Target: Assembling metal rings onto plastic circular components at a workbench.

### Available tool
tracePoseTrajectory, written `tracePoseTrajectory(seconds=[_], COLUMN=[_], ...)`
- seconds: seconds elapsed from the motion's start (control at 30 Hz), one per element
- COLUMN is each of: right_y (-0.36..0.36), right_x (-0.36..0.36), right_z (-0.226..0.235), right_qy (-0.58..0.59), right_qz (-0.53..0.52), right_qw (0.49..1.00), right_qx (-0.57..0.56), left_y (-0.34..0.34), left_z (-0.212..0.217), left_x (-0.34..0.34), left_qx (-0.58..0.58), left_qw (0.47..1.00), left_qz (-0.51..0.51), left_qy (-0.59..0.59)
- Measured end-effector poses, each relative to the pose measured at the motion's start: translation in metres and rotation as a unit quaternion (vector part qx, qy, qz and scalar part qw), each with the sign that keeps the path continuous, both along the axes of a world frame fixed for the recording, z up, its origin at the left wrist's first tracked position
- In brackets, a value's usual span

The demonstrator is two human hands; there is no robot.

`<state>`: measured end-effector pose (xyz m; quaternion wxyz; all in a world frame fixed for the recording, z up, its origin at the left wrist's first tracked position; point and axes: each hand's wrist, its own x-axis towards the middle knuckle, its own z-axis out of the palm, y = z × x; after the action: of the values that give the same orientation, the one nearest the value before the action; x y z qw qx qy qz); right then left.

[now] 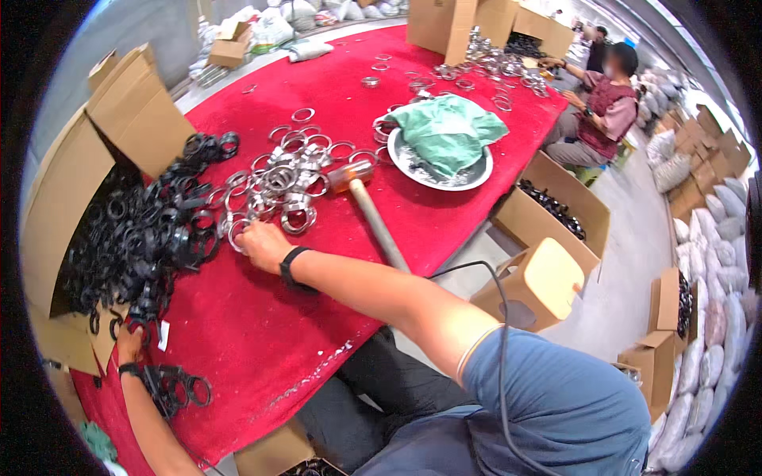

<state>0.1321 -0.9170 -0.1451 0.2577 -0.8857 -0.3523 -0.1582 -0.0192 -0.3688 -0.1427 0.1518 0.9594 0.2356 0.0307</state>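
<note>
My right hand [266, 244] reaches across the red cloth, its fingers closed on a shiny metal ring [236, 230] at the near edge of a heap of metal rings [278, 178]. At the lower left, my left hand [130, 346] has its fingertips closed at a black ring [143, 330] by the foot of the big black ring pile [135, 230]. Several linked-looking black rings [186, 389] lie beside my left wrist. A mallet [373, 218] with a pale handle and an amber head rests right of the metal heap.
A metal basin [440, 184] with a green cloth [448, 131] stands on the red-covered table [262, 333]. Cardboard flaps [59, 198] surround the black pile. A cardboard box of black parts [548, 186] sits past the right edge. Another person [607, 111] works at the far right.
</note>
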Motion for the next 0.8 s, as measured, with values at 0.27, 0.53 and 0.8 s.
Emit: tracePoseTrajectory(seconds=[0.27, 0.53, 0.8], right_y=[0.009, -0.036, -0.050], right_x=[-0.035, -0.065, -0.123], right_z=[0.030, 0.046, 0.037], right_qy=[0.065, 0.220, 0.441], right_qz=[0.036, -0.087, -0.045], right_qw=[0.979, 0.941, 0.767], right_qx=[0.190, 0.243, 0.465], left_y=[0.003, -0.007, -0.184], left_z=[0.015, 0.064, 0.102], left_x=[-0.037, -0.056, -0.093], left_qx=[-0.236, -0.159, -0.425], left_qw=[0.951, 0.957, 0.830], left_qz=[0.199, 0.151, 0.059], left_qy=[-0.029, -0.188, -0.355])
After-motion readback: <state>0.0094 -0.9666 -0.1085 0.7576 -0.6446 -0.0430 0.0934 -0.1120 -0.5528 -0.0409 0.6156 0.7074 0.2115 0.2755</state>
